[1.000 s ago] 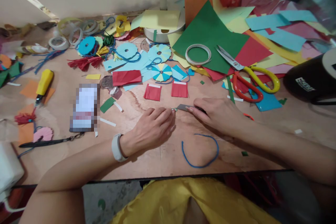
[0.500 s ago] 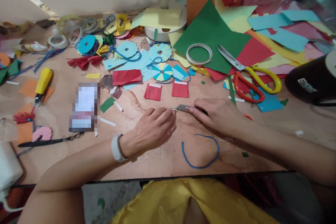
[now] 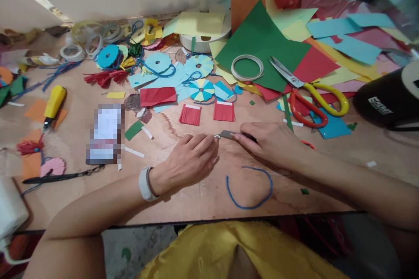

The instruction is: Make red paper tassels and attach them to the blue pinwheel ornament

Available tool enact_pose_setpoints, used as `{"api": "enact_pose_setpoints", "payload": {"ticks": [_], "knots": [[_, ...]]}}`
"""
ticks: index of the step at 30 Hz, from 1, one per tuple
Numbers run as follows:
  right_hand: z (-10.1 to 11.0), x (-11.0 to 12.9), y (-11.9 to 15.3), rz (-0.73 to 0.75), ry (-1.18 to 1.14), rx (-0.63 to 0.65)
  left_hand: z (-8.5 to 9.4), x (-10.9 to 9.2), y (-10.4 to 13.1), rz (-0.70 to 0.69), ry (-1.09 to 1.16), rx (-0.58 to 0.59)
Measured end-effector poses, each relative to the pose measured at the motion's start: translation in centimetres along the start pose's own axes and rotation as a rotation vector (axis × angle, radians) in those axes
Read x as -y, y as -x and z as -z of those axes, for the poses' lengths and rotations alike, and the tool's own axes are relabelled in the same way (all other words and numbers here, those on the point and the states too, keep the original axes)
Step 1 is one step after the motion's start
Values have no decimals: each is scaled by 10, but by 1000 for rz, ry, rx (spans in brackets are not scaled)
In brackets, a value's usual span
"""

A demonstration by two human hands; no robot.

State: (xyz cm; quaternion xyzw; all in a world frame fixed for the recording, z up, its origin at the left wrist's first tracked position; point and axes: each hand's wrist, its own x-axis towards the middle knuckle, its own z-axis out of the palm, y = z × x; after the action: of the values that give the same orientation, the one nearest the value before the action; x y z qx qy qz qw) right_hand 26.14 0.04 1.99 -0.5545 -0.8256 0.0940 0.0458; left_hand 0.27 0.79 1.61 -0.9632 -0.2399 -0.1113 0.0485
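Note:
Wearing a pale grey band on the wrist, my left hand (image 3: 196,157) is closed low over the table, palm down. A small white curl (image 3: 217,136) shows at its fingertips; what else they pinch is hidden. My right hand (image 3: 263,141) is wrapped round the dark handle of a knife (image 3: 226,134). Its grey blade points left, and the tip meets or nearly meets the white curl. Just beyond the hands lie two red fringed paper pieces (image 3: 224,111), each with a white strip along its top. A blue cord (image 3: 271,189) curves on the table nearer to me.
Large scissors (image 3: 307,91) and a tape roll (image 3: 247,67) rest on a green sheet (image 3: 265,43) and other coloured papers. A black mug (image 3: 388,100) stands at right. On the left are a phone (image 3: 106,133) and a yellow cutter (image 3: 55,102). Paper discs (image 3: 202,90) lie behind.
Hardly anything differs. The view has shifted slightly, and my right hand with the knife appears a touch further left, while my left hand stays in place.

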Motion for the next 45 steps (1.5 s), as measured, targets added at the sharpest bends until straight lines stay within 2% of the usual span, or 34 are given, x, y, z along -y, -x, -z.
{"api": "enact_pose_setpoints", "payload": {"ticks": [12, 15, 17, 18, 20, 23, 25, 28, 31, 35, 45], "knots": [[5, 1, -4, -12, 17, 60, 1, 2, 0, 6, 26, 8], [4, 0, -2, -19, -53, 25, 4, 3, 2, 18, 41, -67], [5, 0, 0, 26, -76, -47, 6, 4, 4, 31, 97, -141], [6, 1, 2, 59, -63, -100, 7, 5, 5, 49, 163, -154], [10, 4, 7, 137, 7, -220, 9, 5, 6, 147, 386, -105], [18, 13, 14, 258, 171, -378, 10, 3, 4, 439, 865, 43], [22, 19, 18, 319, 262, -450, 8, 2, 3, 609, 1190, 111], [25, 24, 21, 371, 311, -495, 4, -1, 1, 727, 1510, 170], [24, 25, 22, 386, 310, -492, 3, -2, 2, 743, 1633, 190], [21, 24, 21, 389, 270, -464, 5, -3, 3, 717, 1681, 177], [18, 22, 21, 389, 127, -402, 2, -1, 4, 617, 1599, 140]]}}
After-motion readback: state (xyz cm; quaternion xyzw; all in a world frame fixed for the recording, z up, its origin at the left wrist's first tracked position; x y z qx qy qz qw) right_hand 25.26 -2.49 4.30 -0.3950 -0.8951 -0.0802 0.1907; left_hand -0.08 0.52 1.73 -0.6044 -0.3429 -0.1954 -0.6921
